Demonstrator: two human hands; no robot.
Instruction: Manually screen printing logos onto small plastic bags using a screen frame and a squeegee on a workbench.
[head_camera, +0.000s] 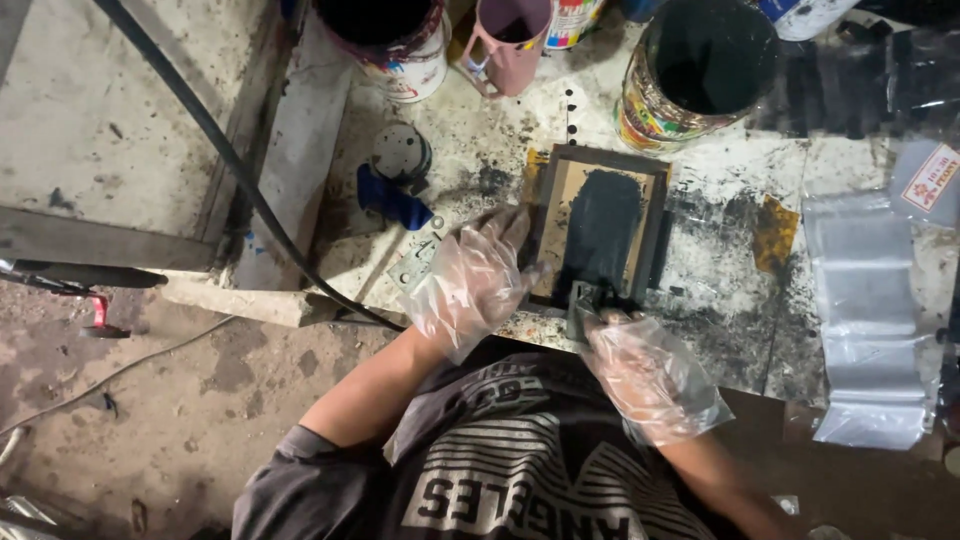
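Nearest the camera: the person's dark printed T-shirt, both forearms reaching forward to the worktop, which is heavily stained with black ink.

Right hand, in a loose clear plastic glove, sits at the near edge of the worktop. Its fingers are closed around the handle of a small scraper, whose blade rests on the near end of the printing frame.

Left hand, also in a clear glove, lies flat just left of the frame. Fingers spread, fingertips touching the frame's left rail, pinching nothing.

The frame is a small dark-edged rectangle lying flat on the worktop between the two hands. A black ink patch covers most of its mesh.

Left of the left hand: a small metal bracket, then a blue object and a small round tin. A black hose crosses diagonally on the left.

Right side: clear plastic bags laid on the worktop.

Far edge: an open paint can with black contents, a pink cup, and a white can.
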